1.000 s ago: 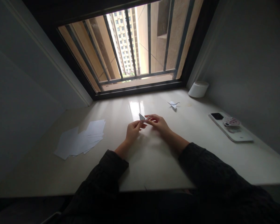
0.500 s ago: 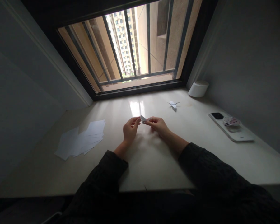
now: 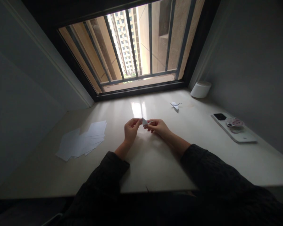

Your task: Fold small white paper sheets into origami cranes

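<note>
Both hands meet over the middle of the pale table (image 3: pixel 155 163). Between their fingertips is a small folded piece of white paper (image 3: pixel 144 122). My left hand (image 3: pixel 131 129) pinches it from the left, fingers curled. My right hand (image 3: pixel 159 127) pinches it from the right. Dark sleeves cover both forearms. The paper is held just above the tabletop, and most of it is hidden by the fingers.
A loose pile of white sheets (image 3: pixel 81 142) lies at the left. A folded paper crane (image 3: pixel 175 105) rests farther back on the right. A white round container (image 3: pixel 200 89) stands by the barred window (image 3: pixel 136 50). A phone (image 3: pixel 234 131) with a round sticker lies at the right.
The folded paper has turned and sunk deeper between the fingers, showing less of its point. My left hand has risen slightly and closed in toward my right.
</note>
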A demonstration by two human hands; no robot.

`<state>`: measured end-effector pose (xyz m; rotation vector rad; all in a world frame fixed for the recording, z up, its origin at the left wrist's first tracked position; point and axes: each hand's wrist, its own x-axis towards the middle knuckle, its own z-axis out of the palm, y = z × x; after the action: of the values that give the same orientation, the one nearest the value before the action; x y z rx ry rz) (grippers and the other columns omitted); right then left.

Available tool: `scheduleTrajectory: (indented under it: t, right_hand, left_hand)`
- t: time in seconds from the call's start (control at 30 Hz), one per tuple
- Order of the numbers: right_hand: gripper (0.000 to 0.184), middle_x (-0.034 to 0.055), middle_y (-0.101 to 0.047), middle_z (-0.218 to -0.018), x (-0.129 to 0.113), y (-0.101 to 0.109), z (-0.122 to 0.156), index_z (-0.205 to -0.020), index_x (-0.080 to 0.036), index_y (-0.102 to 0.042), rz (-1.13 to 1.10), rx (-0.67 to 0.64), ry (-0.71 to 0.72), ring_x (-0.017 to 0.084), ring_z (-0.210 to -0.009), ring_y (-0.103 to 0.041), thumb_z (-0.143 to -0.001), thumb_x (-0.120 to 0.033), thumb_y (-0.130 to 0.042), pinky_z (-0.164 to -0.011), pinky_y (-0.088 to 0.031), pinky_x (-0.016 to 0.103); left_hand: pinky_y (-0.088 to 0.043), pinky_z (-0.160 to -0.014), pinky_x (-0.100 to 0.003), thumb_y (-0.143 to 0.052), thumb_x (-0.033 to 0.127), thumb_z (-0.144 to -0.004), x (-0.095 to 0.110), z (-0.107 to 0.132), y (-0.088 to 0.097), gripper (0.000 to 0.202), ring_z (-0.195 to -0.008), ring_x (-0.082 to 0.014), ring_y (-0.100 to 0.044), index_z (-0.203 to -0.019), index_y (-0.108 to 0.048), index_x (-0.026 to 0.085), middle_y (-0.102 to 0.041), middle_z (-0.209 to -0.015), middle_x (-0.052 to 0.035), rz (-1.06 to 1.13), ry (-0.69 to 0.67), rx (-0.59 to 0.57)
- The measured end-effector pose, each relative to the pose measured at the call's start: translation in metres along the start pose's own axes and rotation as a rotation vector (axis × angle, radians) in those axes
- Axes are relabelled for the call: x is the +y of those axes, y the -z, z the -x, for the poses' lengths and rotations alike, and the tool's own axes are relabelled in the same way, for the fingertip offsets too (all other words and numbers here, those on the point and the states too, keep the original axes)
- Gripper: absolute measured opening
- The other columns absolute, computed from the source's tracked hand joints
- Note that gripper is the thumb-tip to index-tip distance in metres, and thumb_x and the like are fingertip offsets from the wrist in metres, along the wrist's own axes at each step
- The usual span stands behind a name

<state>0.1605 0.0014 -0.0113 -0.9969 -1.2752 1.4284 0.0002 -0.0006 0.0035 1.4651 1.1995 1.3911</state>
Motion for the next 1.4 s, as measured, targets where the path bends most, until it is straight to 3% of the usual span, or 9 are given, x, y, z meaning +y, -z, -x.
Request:
scheduleTrajectory:
  t: [0.2,0.53,0.77,0.87,1.1,1.4]
  right_hand:
    - [0.039,0.0098,-0.073,-0.078,0.0039,0.0001,-0.0014,-0.078,-0.015,-0.072,0.022,-0.014,-0.025,0.015,-0.059,-0.064,-0.063,-0.051,-0.075,-0.049,-0.044,0.024]
    - [0.038,0.0102,-0.074,-0.078,-0.0010,-0.0005,-0.0009,-0.077,-0.015,-0.073,0.044,0.040,-0.021,0.017,-0.063,-0.067,-0.063,-0.051,-0.076,-0.051,-0.043,0.024]
    - [0.035,0.0096,-0.074,-0.079,-0.0009,0.0009,0.0006,-0.079,-0.016,-0.073,0.053,0.040,-0.033,0.016,-0.064,-0.066,-0.065,-0.048,-0.075,-0.056,-0.042,0.025]
    - [0.035,0.0097,-0.074,-0.079,-0.0018,0.0004,0.0012,-0.078,-0.016,-0.073,0.046,0.028,-0.028,0.016,-0.065,-0.067,-0.066,-0.049,-0.075,-0.058,-0.043,0.026]
    - [0.038,0.0081,-0.073,-0.073,-0.0024,-0.0006,0.0008,-0.077,-0.018,-0.074,0.058,0.076,0.025,0.019,-0.066,-0.067,-0.060,-0.052,-0.077,-0.058,-0.042,0.027]
    - [0.036,0.0066,-0.071,-0.065,-0.0047,-0.0024,0.0018,-0.073,-0.015,-0.074,0.075,0.107,0.066,0.017,-0.062,-0.063,-0.060,-0.049,-0.078,-0.058,-0.043,0.028]
  left_hand:
    - [-0.049,-0.067,-0.027,-0.064,0.042,-0.078,-0.0029,0.0011,-0.0012,0.025,-0.077,-0.0163,-0.066,-0.082,-0.066,0.018,-0.069,-0.080,-0.0039,-0.028,-0.054,-0.006]
    - [-0.049,-0.061,-0.025,-0.059,0.044,-0.081,-0.0075,0.0036,-0.0061,0.026,-0.074,-0.0161,-0.068,-0.085,-0.055,0.018,-0.067,-0.084,-0.0033,0.065,0.025,0.028]
    - [-0.050,-0.066,-0.026,-0.063,0.042,-0.079,-0.0069,0.0026,-0.0035,0.032,-0.080,-0.0167,-0.066,-0.101,-0.065,0.020,-0.070,-0.093,-0.0064,0.007,-0.021,-0.015]
    - [-0.050,-0.069,-0.028,-0.065,0.042,-0.078,-0.0073,0.0027,-0.0031,0.029,-0.082,-0.0169,-0.066,-0.095,-0.070,0.020,-0.071,-0.098,-0.0071,-0.027,-0.042,-0.007]
    - [-0.052,-0.073,-0.031,-0.070,0.041,-0.072,-0.0092,0.0019,-0.0047,0.025,-0.080,-0.0182,-0.067,-0.084,-0.072,0.018,-0.073,-0.086,-0.0066,0.071,-0.012,0.033]
    - [-0.050,-0.066,-0.027,-0.072,0.038,-0.070,-0.0037,0.0039,-0.0080,0.023,-0.075,-0.0163,-0.066,-0.079,-0.071,0.016,-0.072,-0.081,-0.0062,0.160,0.079,0.082]
